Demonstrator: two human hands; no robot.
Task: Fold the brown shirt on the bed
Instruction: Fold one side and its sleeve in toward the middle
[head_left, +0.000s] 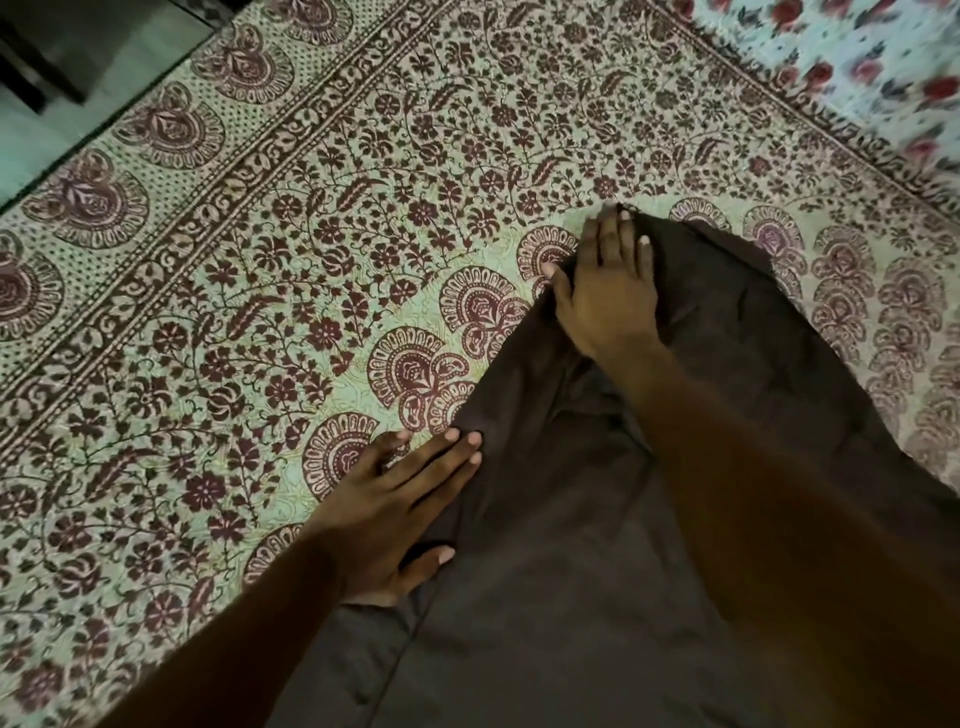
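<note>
pressing down on the brown shirt (545, 597), both hands lie open and hold nothing. the left hand (410, 514), at about 7 o'clock from the middle of the view, rests across the shirt's left edge. its fingers (436, 467) are straight and close together, pointing toward 1 o'clock. the tips are on the brown cloth, and the outermost finger lies partly on the bedspread (311, 260). its thumb (431, 561) is stretched out flat on the shirt. the left forearm comes in from 7 o'clock, low over the covers.

the right hand (602, 296), at about 2 o'clock, is flat on the shirt's far corner, palm down. its fingers are a little spread and point toward 12 o'clock, and its thumb touches the cloth's left border. the right forearm runs in from 5 o'clock, over the shirt.

the shirt lies spread on the patterned bedspread (maroon flowers and fan shapes on pale green), filling the view from the middle down to 5 and 6 o'clock, with soft creases near the right wrist. a second cloth with red roses (857, 67) shows at 1 o'clock, and the floor (104, 67) at 10 o'clock.
</note>
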